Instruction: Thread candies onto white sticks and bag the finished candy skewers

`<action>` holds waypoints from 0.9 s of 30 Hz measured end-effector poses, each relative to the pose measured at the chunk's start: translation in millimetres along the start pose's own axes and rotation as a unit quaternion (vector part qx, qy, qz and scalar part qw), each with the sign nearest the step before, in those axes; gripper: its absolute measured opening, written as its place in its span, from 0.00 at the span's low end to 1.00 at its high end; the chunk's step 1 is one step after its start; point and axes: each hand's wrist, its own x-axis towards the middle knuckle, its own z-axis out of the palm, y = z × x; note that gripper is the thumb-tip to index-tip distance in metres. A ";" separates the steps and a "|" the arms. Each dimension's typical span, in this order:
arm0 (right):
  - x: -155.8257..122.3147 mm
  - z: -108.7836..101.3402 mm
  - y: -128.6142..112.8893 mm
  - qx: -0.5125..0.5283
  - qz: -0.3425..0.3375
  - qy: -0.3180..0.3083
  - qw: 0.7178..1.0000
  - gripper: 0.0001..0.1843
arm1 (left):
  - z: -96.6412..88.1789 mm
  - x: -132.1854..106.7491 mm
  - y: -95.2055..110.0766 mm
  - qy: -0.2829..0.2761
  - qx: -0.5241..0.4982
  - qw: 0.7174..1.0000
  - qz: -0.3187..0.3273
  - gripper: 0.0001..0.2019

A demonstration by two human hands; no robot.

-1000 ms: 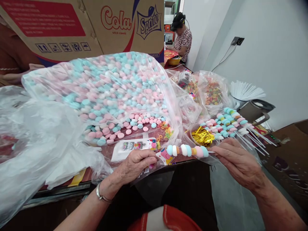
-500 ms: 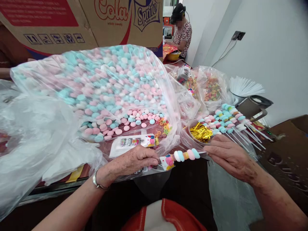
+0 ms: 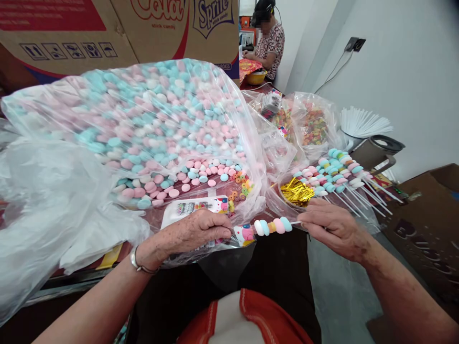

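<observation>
In my left hand (image 3: 204, 229) is a small printed plastic bag (image 3: 244, 234), pinched between thumb and fingers. A candy skewer (image 3: 273, 226) of white, blue, pink and yellow pieces lies level between my hands. My right hand (image 3: 332, 227) grips the bare end of its white stick. The skewer's left end meets the bag's mouth; I cannot tell how much of it is inside. Just behind my left hand lies a stack of flat printed bags (image 3: 195, 206). Gold twist ties (image 3: 297, 192) fill a round container beyond my right hand.
A big clear bag of pastel candies (image 3: 161, 114) covers the table's middle, loose ring candies (image 3: 241, 187) beside it. Finished skewers (image 3: 337, 172) are piled at right, near a grey jug (image 3: 373, 150) and white sticks (image 3: 364, 120). Cardboard boxes (image 3: 118, 28) stand behind; a person (image 3: 268, 43) works farther back.
The view has shifted slightly, so most things sit a little higher and further left. Both hands keep their grips on the bag and the stick.
</observation>
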 end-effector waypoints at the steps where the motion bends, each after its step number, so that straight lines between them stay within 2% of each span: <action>1: 0.2 2.3 -0.8 0.002 0.002 -0.001 1.000 0.09 | 0.1 -0.1 -0.2 0.004 0.002 1.000 0.000 0.13; 6: 3.7 12.5 -7.0 0.005 0.028 0.018 0.999 0.11 | 3.3 -0.4 10.7 -0.031 0.006 0.999 -0.029 0.13; 10: 7.8 12.7 -9.4 0.010 0.013 0.017 1.000 0.10 | 6.1 -1.4 27.7 0.019 -0.006 0.998 -0.064 0.12; 12: 10.1 11.8 -10.6 0.016 -0.008 0.009 1.000 0.11 | 9.2 -0.8 31.0 0.000 -0.046 0.996 -0.078 0.13; 14: 12.5 12.4 -12.8 0.027 -0.021 -0.019 0.999 0.12 | 14.9 0.8 29.5 -0.059 -0.121 0.985 -0.112 0.13; 16: 14.6 15.7 -16.3 0.042 -0.025 -0.058 0.997 0.13 | 23.0 2.3 25.2 -0.107 -0.196 0.961 -0.160 0.12; 18: 15.7 22.0 -20.7 0.061 -0.025 -0.101 0.993 0.14 | 31.6 3.0 21.3 -0.121 -0.247 0.944 -0.185 0.12; 20: 15.2 30.0 -25.3 0.082 -0.023 -0.136 0.987 0.15 | 38.3 2.3 19.9 -0.119 -0.268 0.938 -0.184 0.14; 23: 10.8 41.6 -31.6 0.100 -0.011 -0.176 0.979 0.16 | 42.9 -0.4 22.3 -0.117 -0.238 0.948 -0.174 0.17; 27: 0.5 53.8 -40.4 0.100 0.001 -0.239 0.966 0.16 | 44.5 -4.3 26.0 -0.105 -0.096 0.983 -0.120 0.18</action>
